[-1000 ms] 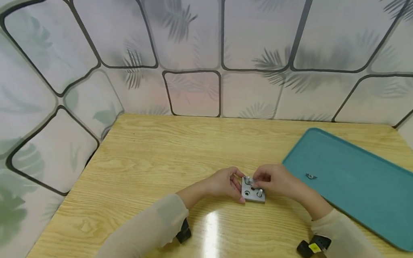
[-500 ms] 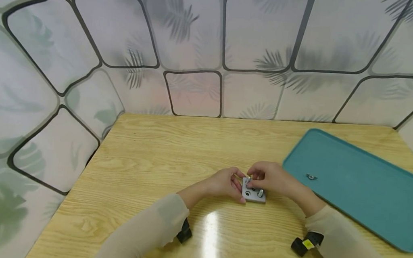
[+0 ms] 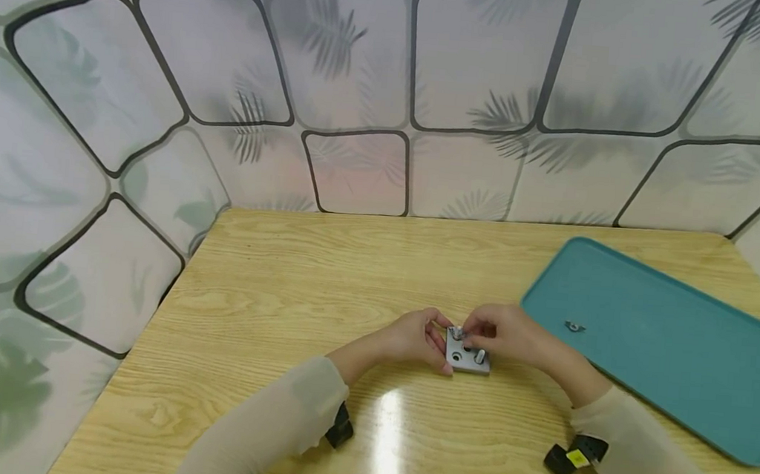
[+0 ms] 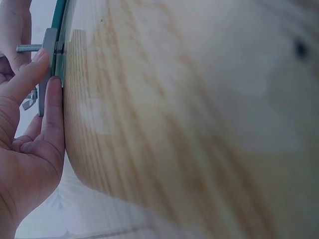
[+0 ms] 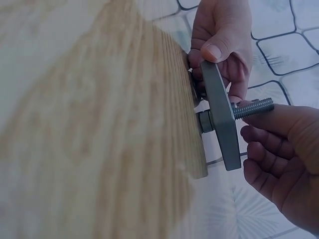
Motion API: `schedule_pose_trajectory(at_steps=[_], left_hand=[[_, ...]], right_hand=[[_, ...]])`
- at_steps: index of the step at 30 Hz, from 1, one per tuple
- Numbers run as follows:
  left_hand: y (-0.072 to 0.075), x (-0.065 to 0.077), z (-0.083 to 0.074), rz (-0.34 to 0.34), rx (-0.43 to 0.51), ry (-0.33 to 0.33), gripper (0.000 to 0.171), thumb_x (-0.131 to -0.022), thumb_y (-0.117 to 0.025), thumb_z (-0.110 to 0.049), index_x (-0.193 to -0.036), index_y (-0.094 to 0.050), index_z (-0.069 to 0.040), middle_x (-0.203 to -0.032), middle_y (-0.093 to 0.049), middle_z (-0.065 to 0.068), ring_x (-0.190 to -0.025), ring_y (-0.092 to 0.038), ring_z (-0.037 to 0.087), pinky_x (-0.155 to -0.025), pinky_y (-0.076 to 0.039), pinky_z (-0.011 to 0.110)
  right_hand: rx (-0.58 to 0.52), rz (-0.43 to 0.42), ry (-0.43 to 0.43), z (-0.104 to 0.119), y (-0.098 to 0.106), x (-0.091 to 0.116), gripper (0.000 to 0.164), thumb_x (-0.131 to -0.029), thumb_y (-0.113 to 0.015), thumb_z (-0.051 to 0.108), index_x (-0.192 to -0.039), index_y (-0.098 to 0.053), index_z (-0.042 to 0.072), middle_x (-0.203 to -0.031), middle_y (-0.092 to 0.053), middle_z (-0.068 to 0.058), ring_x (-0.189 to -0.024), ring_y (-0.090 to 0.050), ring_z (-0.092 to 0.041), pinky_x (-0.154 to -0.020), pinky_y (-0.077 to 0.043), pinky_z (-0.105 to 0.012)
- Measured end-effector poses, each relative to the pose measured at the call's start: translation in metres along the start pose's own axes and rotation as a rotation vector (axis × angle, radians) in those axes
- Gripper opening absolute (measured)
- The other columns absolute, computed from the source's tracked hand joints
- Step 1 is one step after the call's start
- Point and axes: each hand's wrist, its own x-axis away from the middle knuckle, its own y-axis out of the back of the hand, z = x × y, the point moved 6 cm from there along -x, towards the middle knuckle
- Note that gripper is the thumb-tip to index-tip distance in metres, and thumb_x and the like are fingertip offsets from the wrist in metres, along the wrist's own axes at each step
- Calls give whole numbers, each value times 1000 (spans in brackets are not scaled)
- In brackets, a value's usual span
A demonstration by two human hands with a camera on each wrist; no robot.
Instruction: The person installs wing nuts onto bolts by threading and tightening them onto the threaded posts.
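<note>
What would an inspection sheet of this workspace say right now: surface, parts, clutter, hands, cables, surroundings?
Surface: wood-grain table with a bright reflection near the front; teal tray lying on its right part.
Parts: metal plate with two upright bolts; the bare bolt has no nut, the other carries a wing nut. Second wing nut lies on the tray.
Clutter: nothing seen.
Hands: left hand holds the plate's edge; right hand has its fingers close to the fitted nut, contact unclear.
Cables: nothing seen.
Surroundings: leaf-patterned wall behind.
</note>
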Motion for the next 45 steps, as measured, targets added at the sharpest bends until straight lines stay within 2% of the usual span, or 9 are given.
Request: schedule_pose_trajectory(at_steps=[4, 10, 15, 20, 28, 36, 45], left_hand=[[0, 0, 0, -2, 2, 0, 66, -68, -83, -3, -124, -48, -3, -87, -65, 4, -75, -62, 13, -68, -51, 23], [-1, -1, 1, -2, 0, -4, 65, -68, -84, -3, -123, -49, -4, -87, -65, 4, -75, -62, 13, -68, -50, 23], [0, 0, 1, -4, -1, 0, 64, -68, -83, -3, -122, -50, -5, -86, -66, 4, -74, -62, 13, -68, -50, 23], [0, 0, 1, -5, 0, 7, 64, -68, -84, -4, -123, -49, -5, -87, -66, 4, -75, -63, 13, -69, -51, 24], [0, -1, 3, -4, 4, 17, 63, -68, -84, -5, -122, -50, -6, -88, -65, 5, -75, -63, 15, -68, -51, 24], [0, 0, 2, -6, -4, 13, 64, -69, -84, -5, -123, -50, -5, -87, -65, 5, -77, -62, 14, -67, -50, 24], [-1, 0, 0, -7, 13, 3, 64, -68, -83, -2, -122, -50, -4, -86, -66, 5, -75, -63, 13, -68, -50, 23]], right_hand=[[-1, -12, 23, 0, 1, 2, 4, -85, -71, 11, -86, -70, 8, -82, -67, 2, -65, -50, 0, -58, -45, -22], [-6, -38, -50, -6, 3, 2, 16, -83, -73, 16, -94, -68, 6, -77, -64, 5, -66, -52, -2, -57, -45, -23], [26, -35, -100, -7, -1, -3, 29, -82, -74, 23, -102, -66, 4, -81, -64, 4, -71, -56, -5, -60, -47, -23], [21, -13, -142, -4, -4, -7, 28, -81, -75, 23, -101, -66, 5, -79, -62, 5, -71, -54, -7, -61, -47, -23], [11, -11, -102, -4, -2, -3, 16, -80, -75, 20, -89, -66, 10, -74, -59, 6, -66, -50, -5, -58, -45, -23], [2, -11, 16, 1, 0, 2, 9, -82, -73, 11, -88, -67, 9, -81, -66, 3, -67, -54, -1, -58, -47, -23], [-47, -4, -18, -3, 3, 0, 9, -83, -70, 5, -92, -67, 5, -81, -67, 0, -70, -55, -2, -61, -48, -23]])
